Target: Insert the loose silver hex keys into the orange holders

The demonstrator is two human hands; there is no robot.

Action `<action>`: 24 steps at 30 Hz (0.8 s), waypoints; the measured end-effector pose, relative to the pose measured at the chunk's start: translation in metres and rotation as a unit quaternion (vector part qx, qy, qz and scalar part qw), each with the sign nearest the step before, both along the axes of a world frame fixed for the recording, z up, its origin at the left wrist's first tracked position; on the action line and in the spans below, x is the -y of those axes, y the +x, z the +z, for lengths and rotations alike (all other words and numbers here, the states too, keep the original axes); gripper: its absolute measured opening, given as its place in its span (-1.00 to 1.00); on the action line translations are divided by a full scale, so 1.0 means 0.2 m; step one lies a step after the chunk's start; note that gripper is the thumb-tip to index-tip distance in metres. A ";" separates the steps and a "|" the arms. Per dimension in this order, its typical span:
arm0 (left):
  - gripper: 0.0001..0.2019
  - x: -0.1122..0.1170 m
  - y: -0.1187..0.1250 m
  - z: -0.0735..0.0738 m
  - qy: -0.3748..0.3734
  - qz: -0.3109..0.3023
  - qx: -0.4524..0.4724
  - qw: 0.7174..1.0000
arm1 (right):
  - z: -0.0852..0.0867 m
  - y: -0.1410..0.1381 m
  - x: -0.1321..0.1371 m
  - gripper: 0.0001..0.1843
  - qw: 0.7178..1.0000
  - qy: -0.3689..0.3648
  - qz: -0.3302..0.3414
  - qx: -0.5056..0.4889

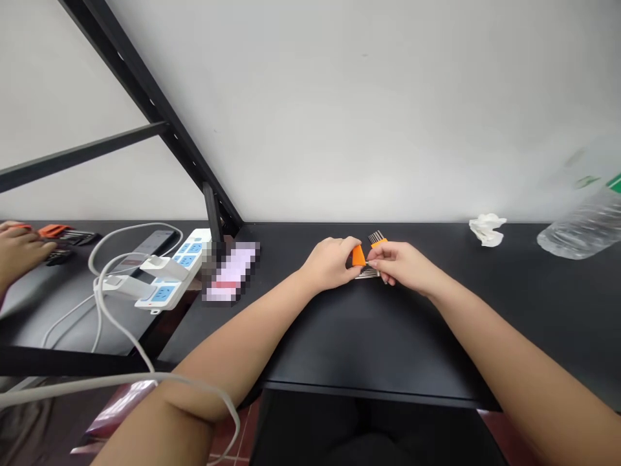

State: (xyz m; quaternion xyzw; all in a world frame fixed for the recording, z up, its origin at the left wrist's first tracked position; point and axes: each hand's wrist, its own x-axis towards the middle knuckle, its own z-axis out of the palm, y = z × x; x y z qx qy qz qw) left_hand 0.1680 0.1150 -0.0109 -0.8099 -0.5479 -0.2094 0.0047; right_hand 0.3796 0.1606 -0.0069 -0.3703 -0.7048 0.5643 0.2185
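Note:
My left hand [330,262] is closed in a pinch on an orange holder [358,255] for hex keys, held just above the black table [369,336]. My right hand [405,264] is closed on a thin metal hex key [367,265] at the holder's right side. Several dark key ends [375,237] fan out above a second orange part behind my right fingers. More silver keys [367,274] lie under both hands. The two hands almost touch.
A crumpled white tissue [487,229] and a lying plastic bottle [582,223] sit at the back right. A white power strip [169,275] with cables and a blurred pink object [231,270] lie left. Another person's hand [19,251] rests by an orange key set [58,231].

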 end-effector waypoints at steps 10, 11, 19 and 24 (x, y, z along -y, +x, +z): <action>-0.70 0.01 0.02 0.02 -0.019 -0.024 -0.022 0.999 | -0.05 -0.11 0.06 -0.68 0.999 -0.023 -0.011 -0.040; -0.69 0.01 0.02 0.02 -0.018 -0.023 -0.023 0.999 | -0.06 -0.10 0.05 -0.69 0.999 -0.009 -0.013 -0.035; -0.66 0.00 0.01 0.01 0.001 -0.013 -0.032 0.999 | -0.07 -0.11 0.05 -0.67 0.998 0.047 -0.019 -0.042; -0.51 -0.07 -0.14 0.02 0.044 0.083 0.017 0.995 | -0.02 0.00 0.02 -0.81 0.925 0.353 0.005 0.140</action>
